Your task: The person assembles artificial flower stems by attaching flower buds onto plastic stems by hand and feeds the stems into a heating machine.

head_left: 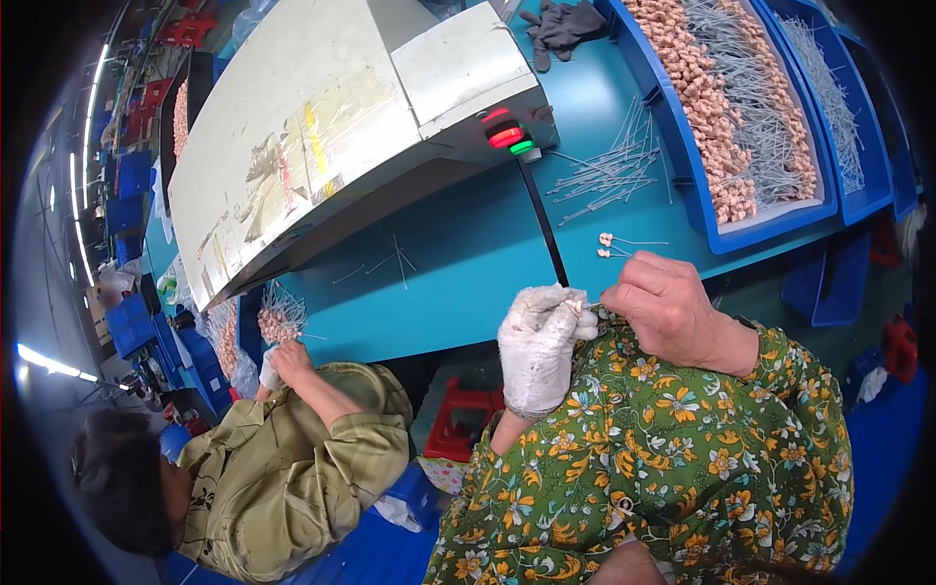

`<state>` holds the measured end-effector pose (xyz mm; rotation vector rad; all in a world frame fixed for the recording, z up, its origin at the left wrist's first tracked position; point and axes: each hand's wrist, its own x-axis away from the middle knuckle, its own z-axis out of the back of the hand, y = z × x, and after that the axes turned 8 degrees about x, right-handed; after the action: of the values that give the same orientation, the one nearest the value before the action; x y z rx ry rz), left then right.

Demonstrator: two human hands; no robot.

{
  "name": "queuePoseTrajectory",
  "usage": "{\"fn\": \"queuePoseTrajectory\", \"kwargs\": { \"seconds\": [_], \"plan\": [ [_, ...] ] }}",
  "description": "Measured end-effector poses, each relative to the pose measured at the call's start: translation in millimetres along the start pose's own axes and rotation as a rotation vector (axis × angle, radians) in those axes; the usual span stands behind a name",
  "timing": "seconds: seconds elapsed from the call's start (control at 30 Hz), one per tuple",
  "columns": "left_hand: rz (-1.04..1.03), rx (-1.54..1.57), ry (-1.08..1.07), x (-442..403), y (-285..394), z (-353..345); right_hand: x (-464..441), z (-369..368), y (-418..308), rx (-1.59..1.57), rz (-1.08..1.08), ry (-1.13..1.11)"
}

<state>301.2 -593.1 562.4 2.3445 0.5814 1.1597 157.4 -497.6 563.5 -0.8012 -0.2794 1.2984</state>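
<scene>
My left hand (541,346), in a white glove, is closed with a small copper-coloured piece (575,305) at its fingertips. Beside it, my right hand (668,307) is bare and pinches what looks like a thin metal wire, mostly hidden by the fingers. Both hands are close together over the table's front edge. Just beyond the right hand lie two wires with copper-coloured ends (606,246). Farther back is a loose heap of thin grey wires (614,166).
A blue bin (717,234) at the upper right holds many copper-tipped wires. Another blue bin (868,202) holds grey wires. A large worn metal housing (322,127) bears red and green buttons (505,135). A dark glove (564,27) lies behind. A co-worker (292,468) sits at left.
</scene>
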Motion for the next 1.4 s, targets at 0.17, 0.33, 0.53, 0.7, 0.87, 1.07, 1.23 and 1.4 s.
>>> {"fn": "queuePoseTrajectory", "kwargs": {
  "seconds": [0.17,0.33,0.53,0.7,0.87,1.07,1.23,1.4],
  "plan": [
    [-0.092,-0.196,0.011,6.9,0.3,-6.4,5.9,0.9,-6.6,0.026,-0.032,0.005],
    [-0.116,-0.303,0.057,15.2,-3.6,-8.1,12.2,-2.5,-11.8,0.014,-0.027,0.007],
    [-0.113,-0.293,-0.020,20.6,-8.6,-3.7,13.7,1.9,-15.5,-0.070,-0.070,-0.051],
    [-0.115,-0.275,-0.028,28.3,-10.3,-14.1,18.3,-4.0,-17.0,-0.164,-0.113,-0.023],
    [-0.065,-0.245,0.010,16.2,-13.5,-5.4,16.6,2.5,-14.0,-0.138,-0.181,-0.024],
    [0.057,-0.418,-0.079,11.6,-4.3,0.7,11.8,6.5,-9.9,-0.008,-0.142,-0.100],
    [0.126,-0.444,-0.046,9.4,-4.8,-7.1,5.9,3.3,-14.5,0.125,-0.075,-0.249],
    [0.083,-0.460,0.045,8.8,-6.0,-11.5,5.9,-2.0,-13.9,0.050,-0.130,-0.193]
  ]
}}
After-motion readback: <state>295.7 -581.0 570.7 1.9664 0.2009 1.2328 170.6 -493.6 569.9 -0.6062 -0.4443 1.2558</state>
